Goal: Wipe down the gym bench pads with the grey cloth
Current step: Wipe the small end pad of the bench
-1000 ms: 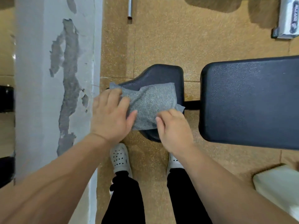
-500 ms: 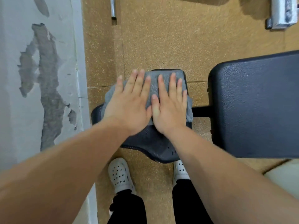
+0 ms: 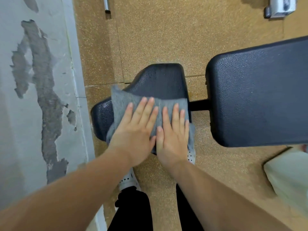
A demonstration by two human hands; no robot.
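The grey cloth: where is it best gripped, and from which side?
Probably the grey cloth by its far-left corner, pinched from the left: that corner juts past the seat pad, free, while the left hand and right hand press the rest flat.

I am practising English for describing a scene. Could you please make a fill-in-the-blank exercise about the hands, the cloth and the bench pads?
The grey cloth lies on the ____ of the two pads.
The left hand and the right hand press it with fingers that are ____, not curled.
The large pad lies to the ____ of the cloth.
Missing words: smaller; straight; right.
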